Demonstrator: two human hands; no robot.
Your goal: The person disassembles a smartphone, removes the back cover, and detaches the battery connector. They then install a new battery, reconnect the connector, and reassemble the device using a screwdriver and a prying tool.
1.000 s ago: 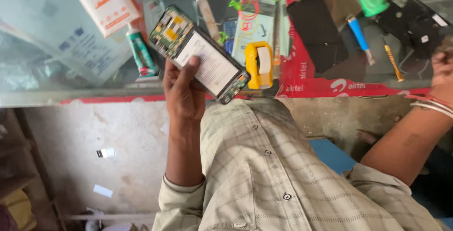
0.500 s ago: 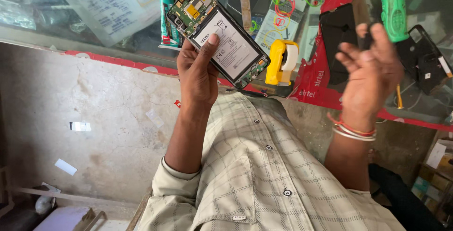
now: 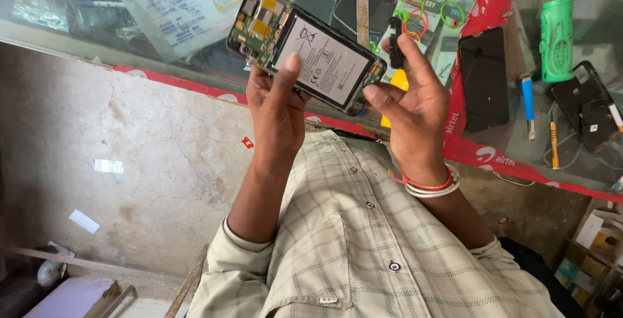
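Note:
My left hand (image 3: 276, 107) holds up an opened phone (image 3: 305, 48) with its back cover off. The phone shows a grey battery and a green circuit board with yellow parts at its far end. My left thumb lies across the battery. My right hand (image 3: 415, 97), with red and white bangles at the wrist, has its thumb and fingers closed on the near right corner of the phone. A small dark piece shows by my right index finger; what it is cannot be told. Both hands are raised above the edge of a glass counter (image 3: 130, 39).
On the counter lie a black phone (image 3: 483, 78), a green torch-like tool (image 3: 557, 39), a blue-handled screwdriver (image 3: 529, 100), a yellow-handled one (image 3: 553, 143), a black phone shell (image 3: 587, 113), coloured rubber bands (image 3: 415, 23) and a metal strip (image 3: 362, 10). Cardboard boxes (image 3: 594, 233) stand low right.
My right hand came in from the right, where it hung open, and closed on the phone's corner. The left hand brought the phone closer and higher.

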